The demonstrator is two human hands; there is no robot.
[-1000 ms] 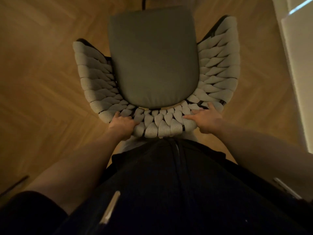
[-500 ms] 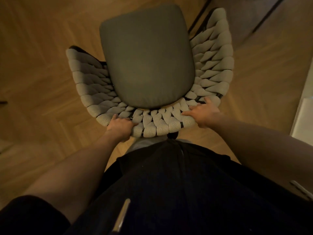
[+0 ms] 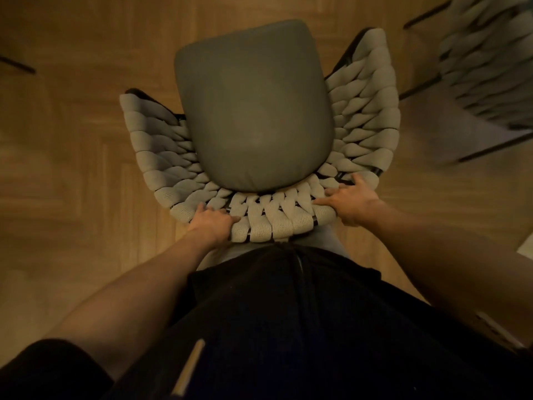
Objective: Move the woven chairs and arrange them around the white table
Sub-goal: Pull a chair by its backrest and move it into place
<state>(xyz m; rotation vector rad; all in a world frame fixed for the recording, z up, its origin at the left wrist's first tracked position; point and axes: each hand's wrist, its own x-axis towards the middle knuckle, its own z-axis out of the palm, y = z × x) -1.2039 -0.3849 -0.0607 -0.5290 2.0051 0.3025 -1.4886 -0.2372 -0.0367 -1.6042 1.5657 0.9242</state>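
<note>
Straight below me stands a woven chair [image 3: 363, 131] with a beige braided backrest and a grey seat cushion [image 3: 253, 111]. My left hand [image 3: 212, 225] grips the top rim of the backrest at its left of centre, fingers curled over the weave. My right hand [image 3: 350, 202] grips the same rim further right, fingers spread over the braids. A second woven chair [image 3: 487, 62] shows blurred at the upper right. The white table is not in view.
Wooden herringbone floor [image 3: 72, 168] surrounds the chair. Dark thin legs of the second chair [image 3: 490, 147] run across the floor at the right. A dark thin bar [image 3: 17, 66] lies at the far left edge. My dark clothing fills the bottom.
The view has swung: the white surface at the right edge is gone and a second woven chair has come into sight at the upper right. Both hands keep their grip on the backrest.
</note>
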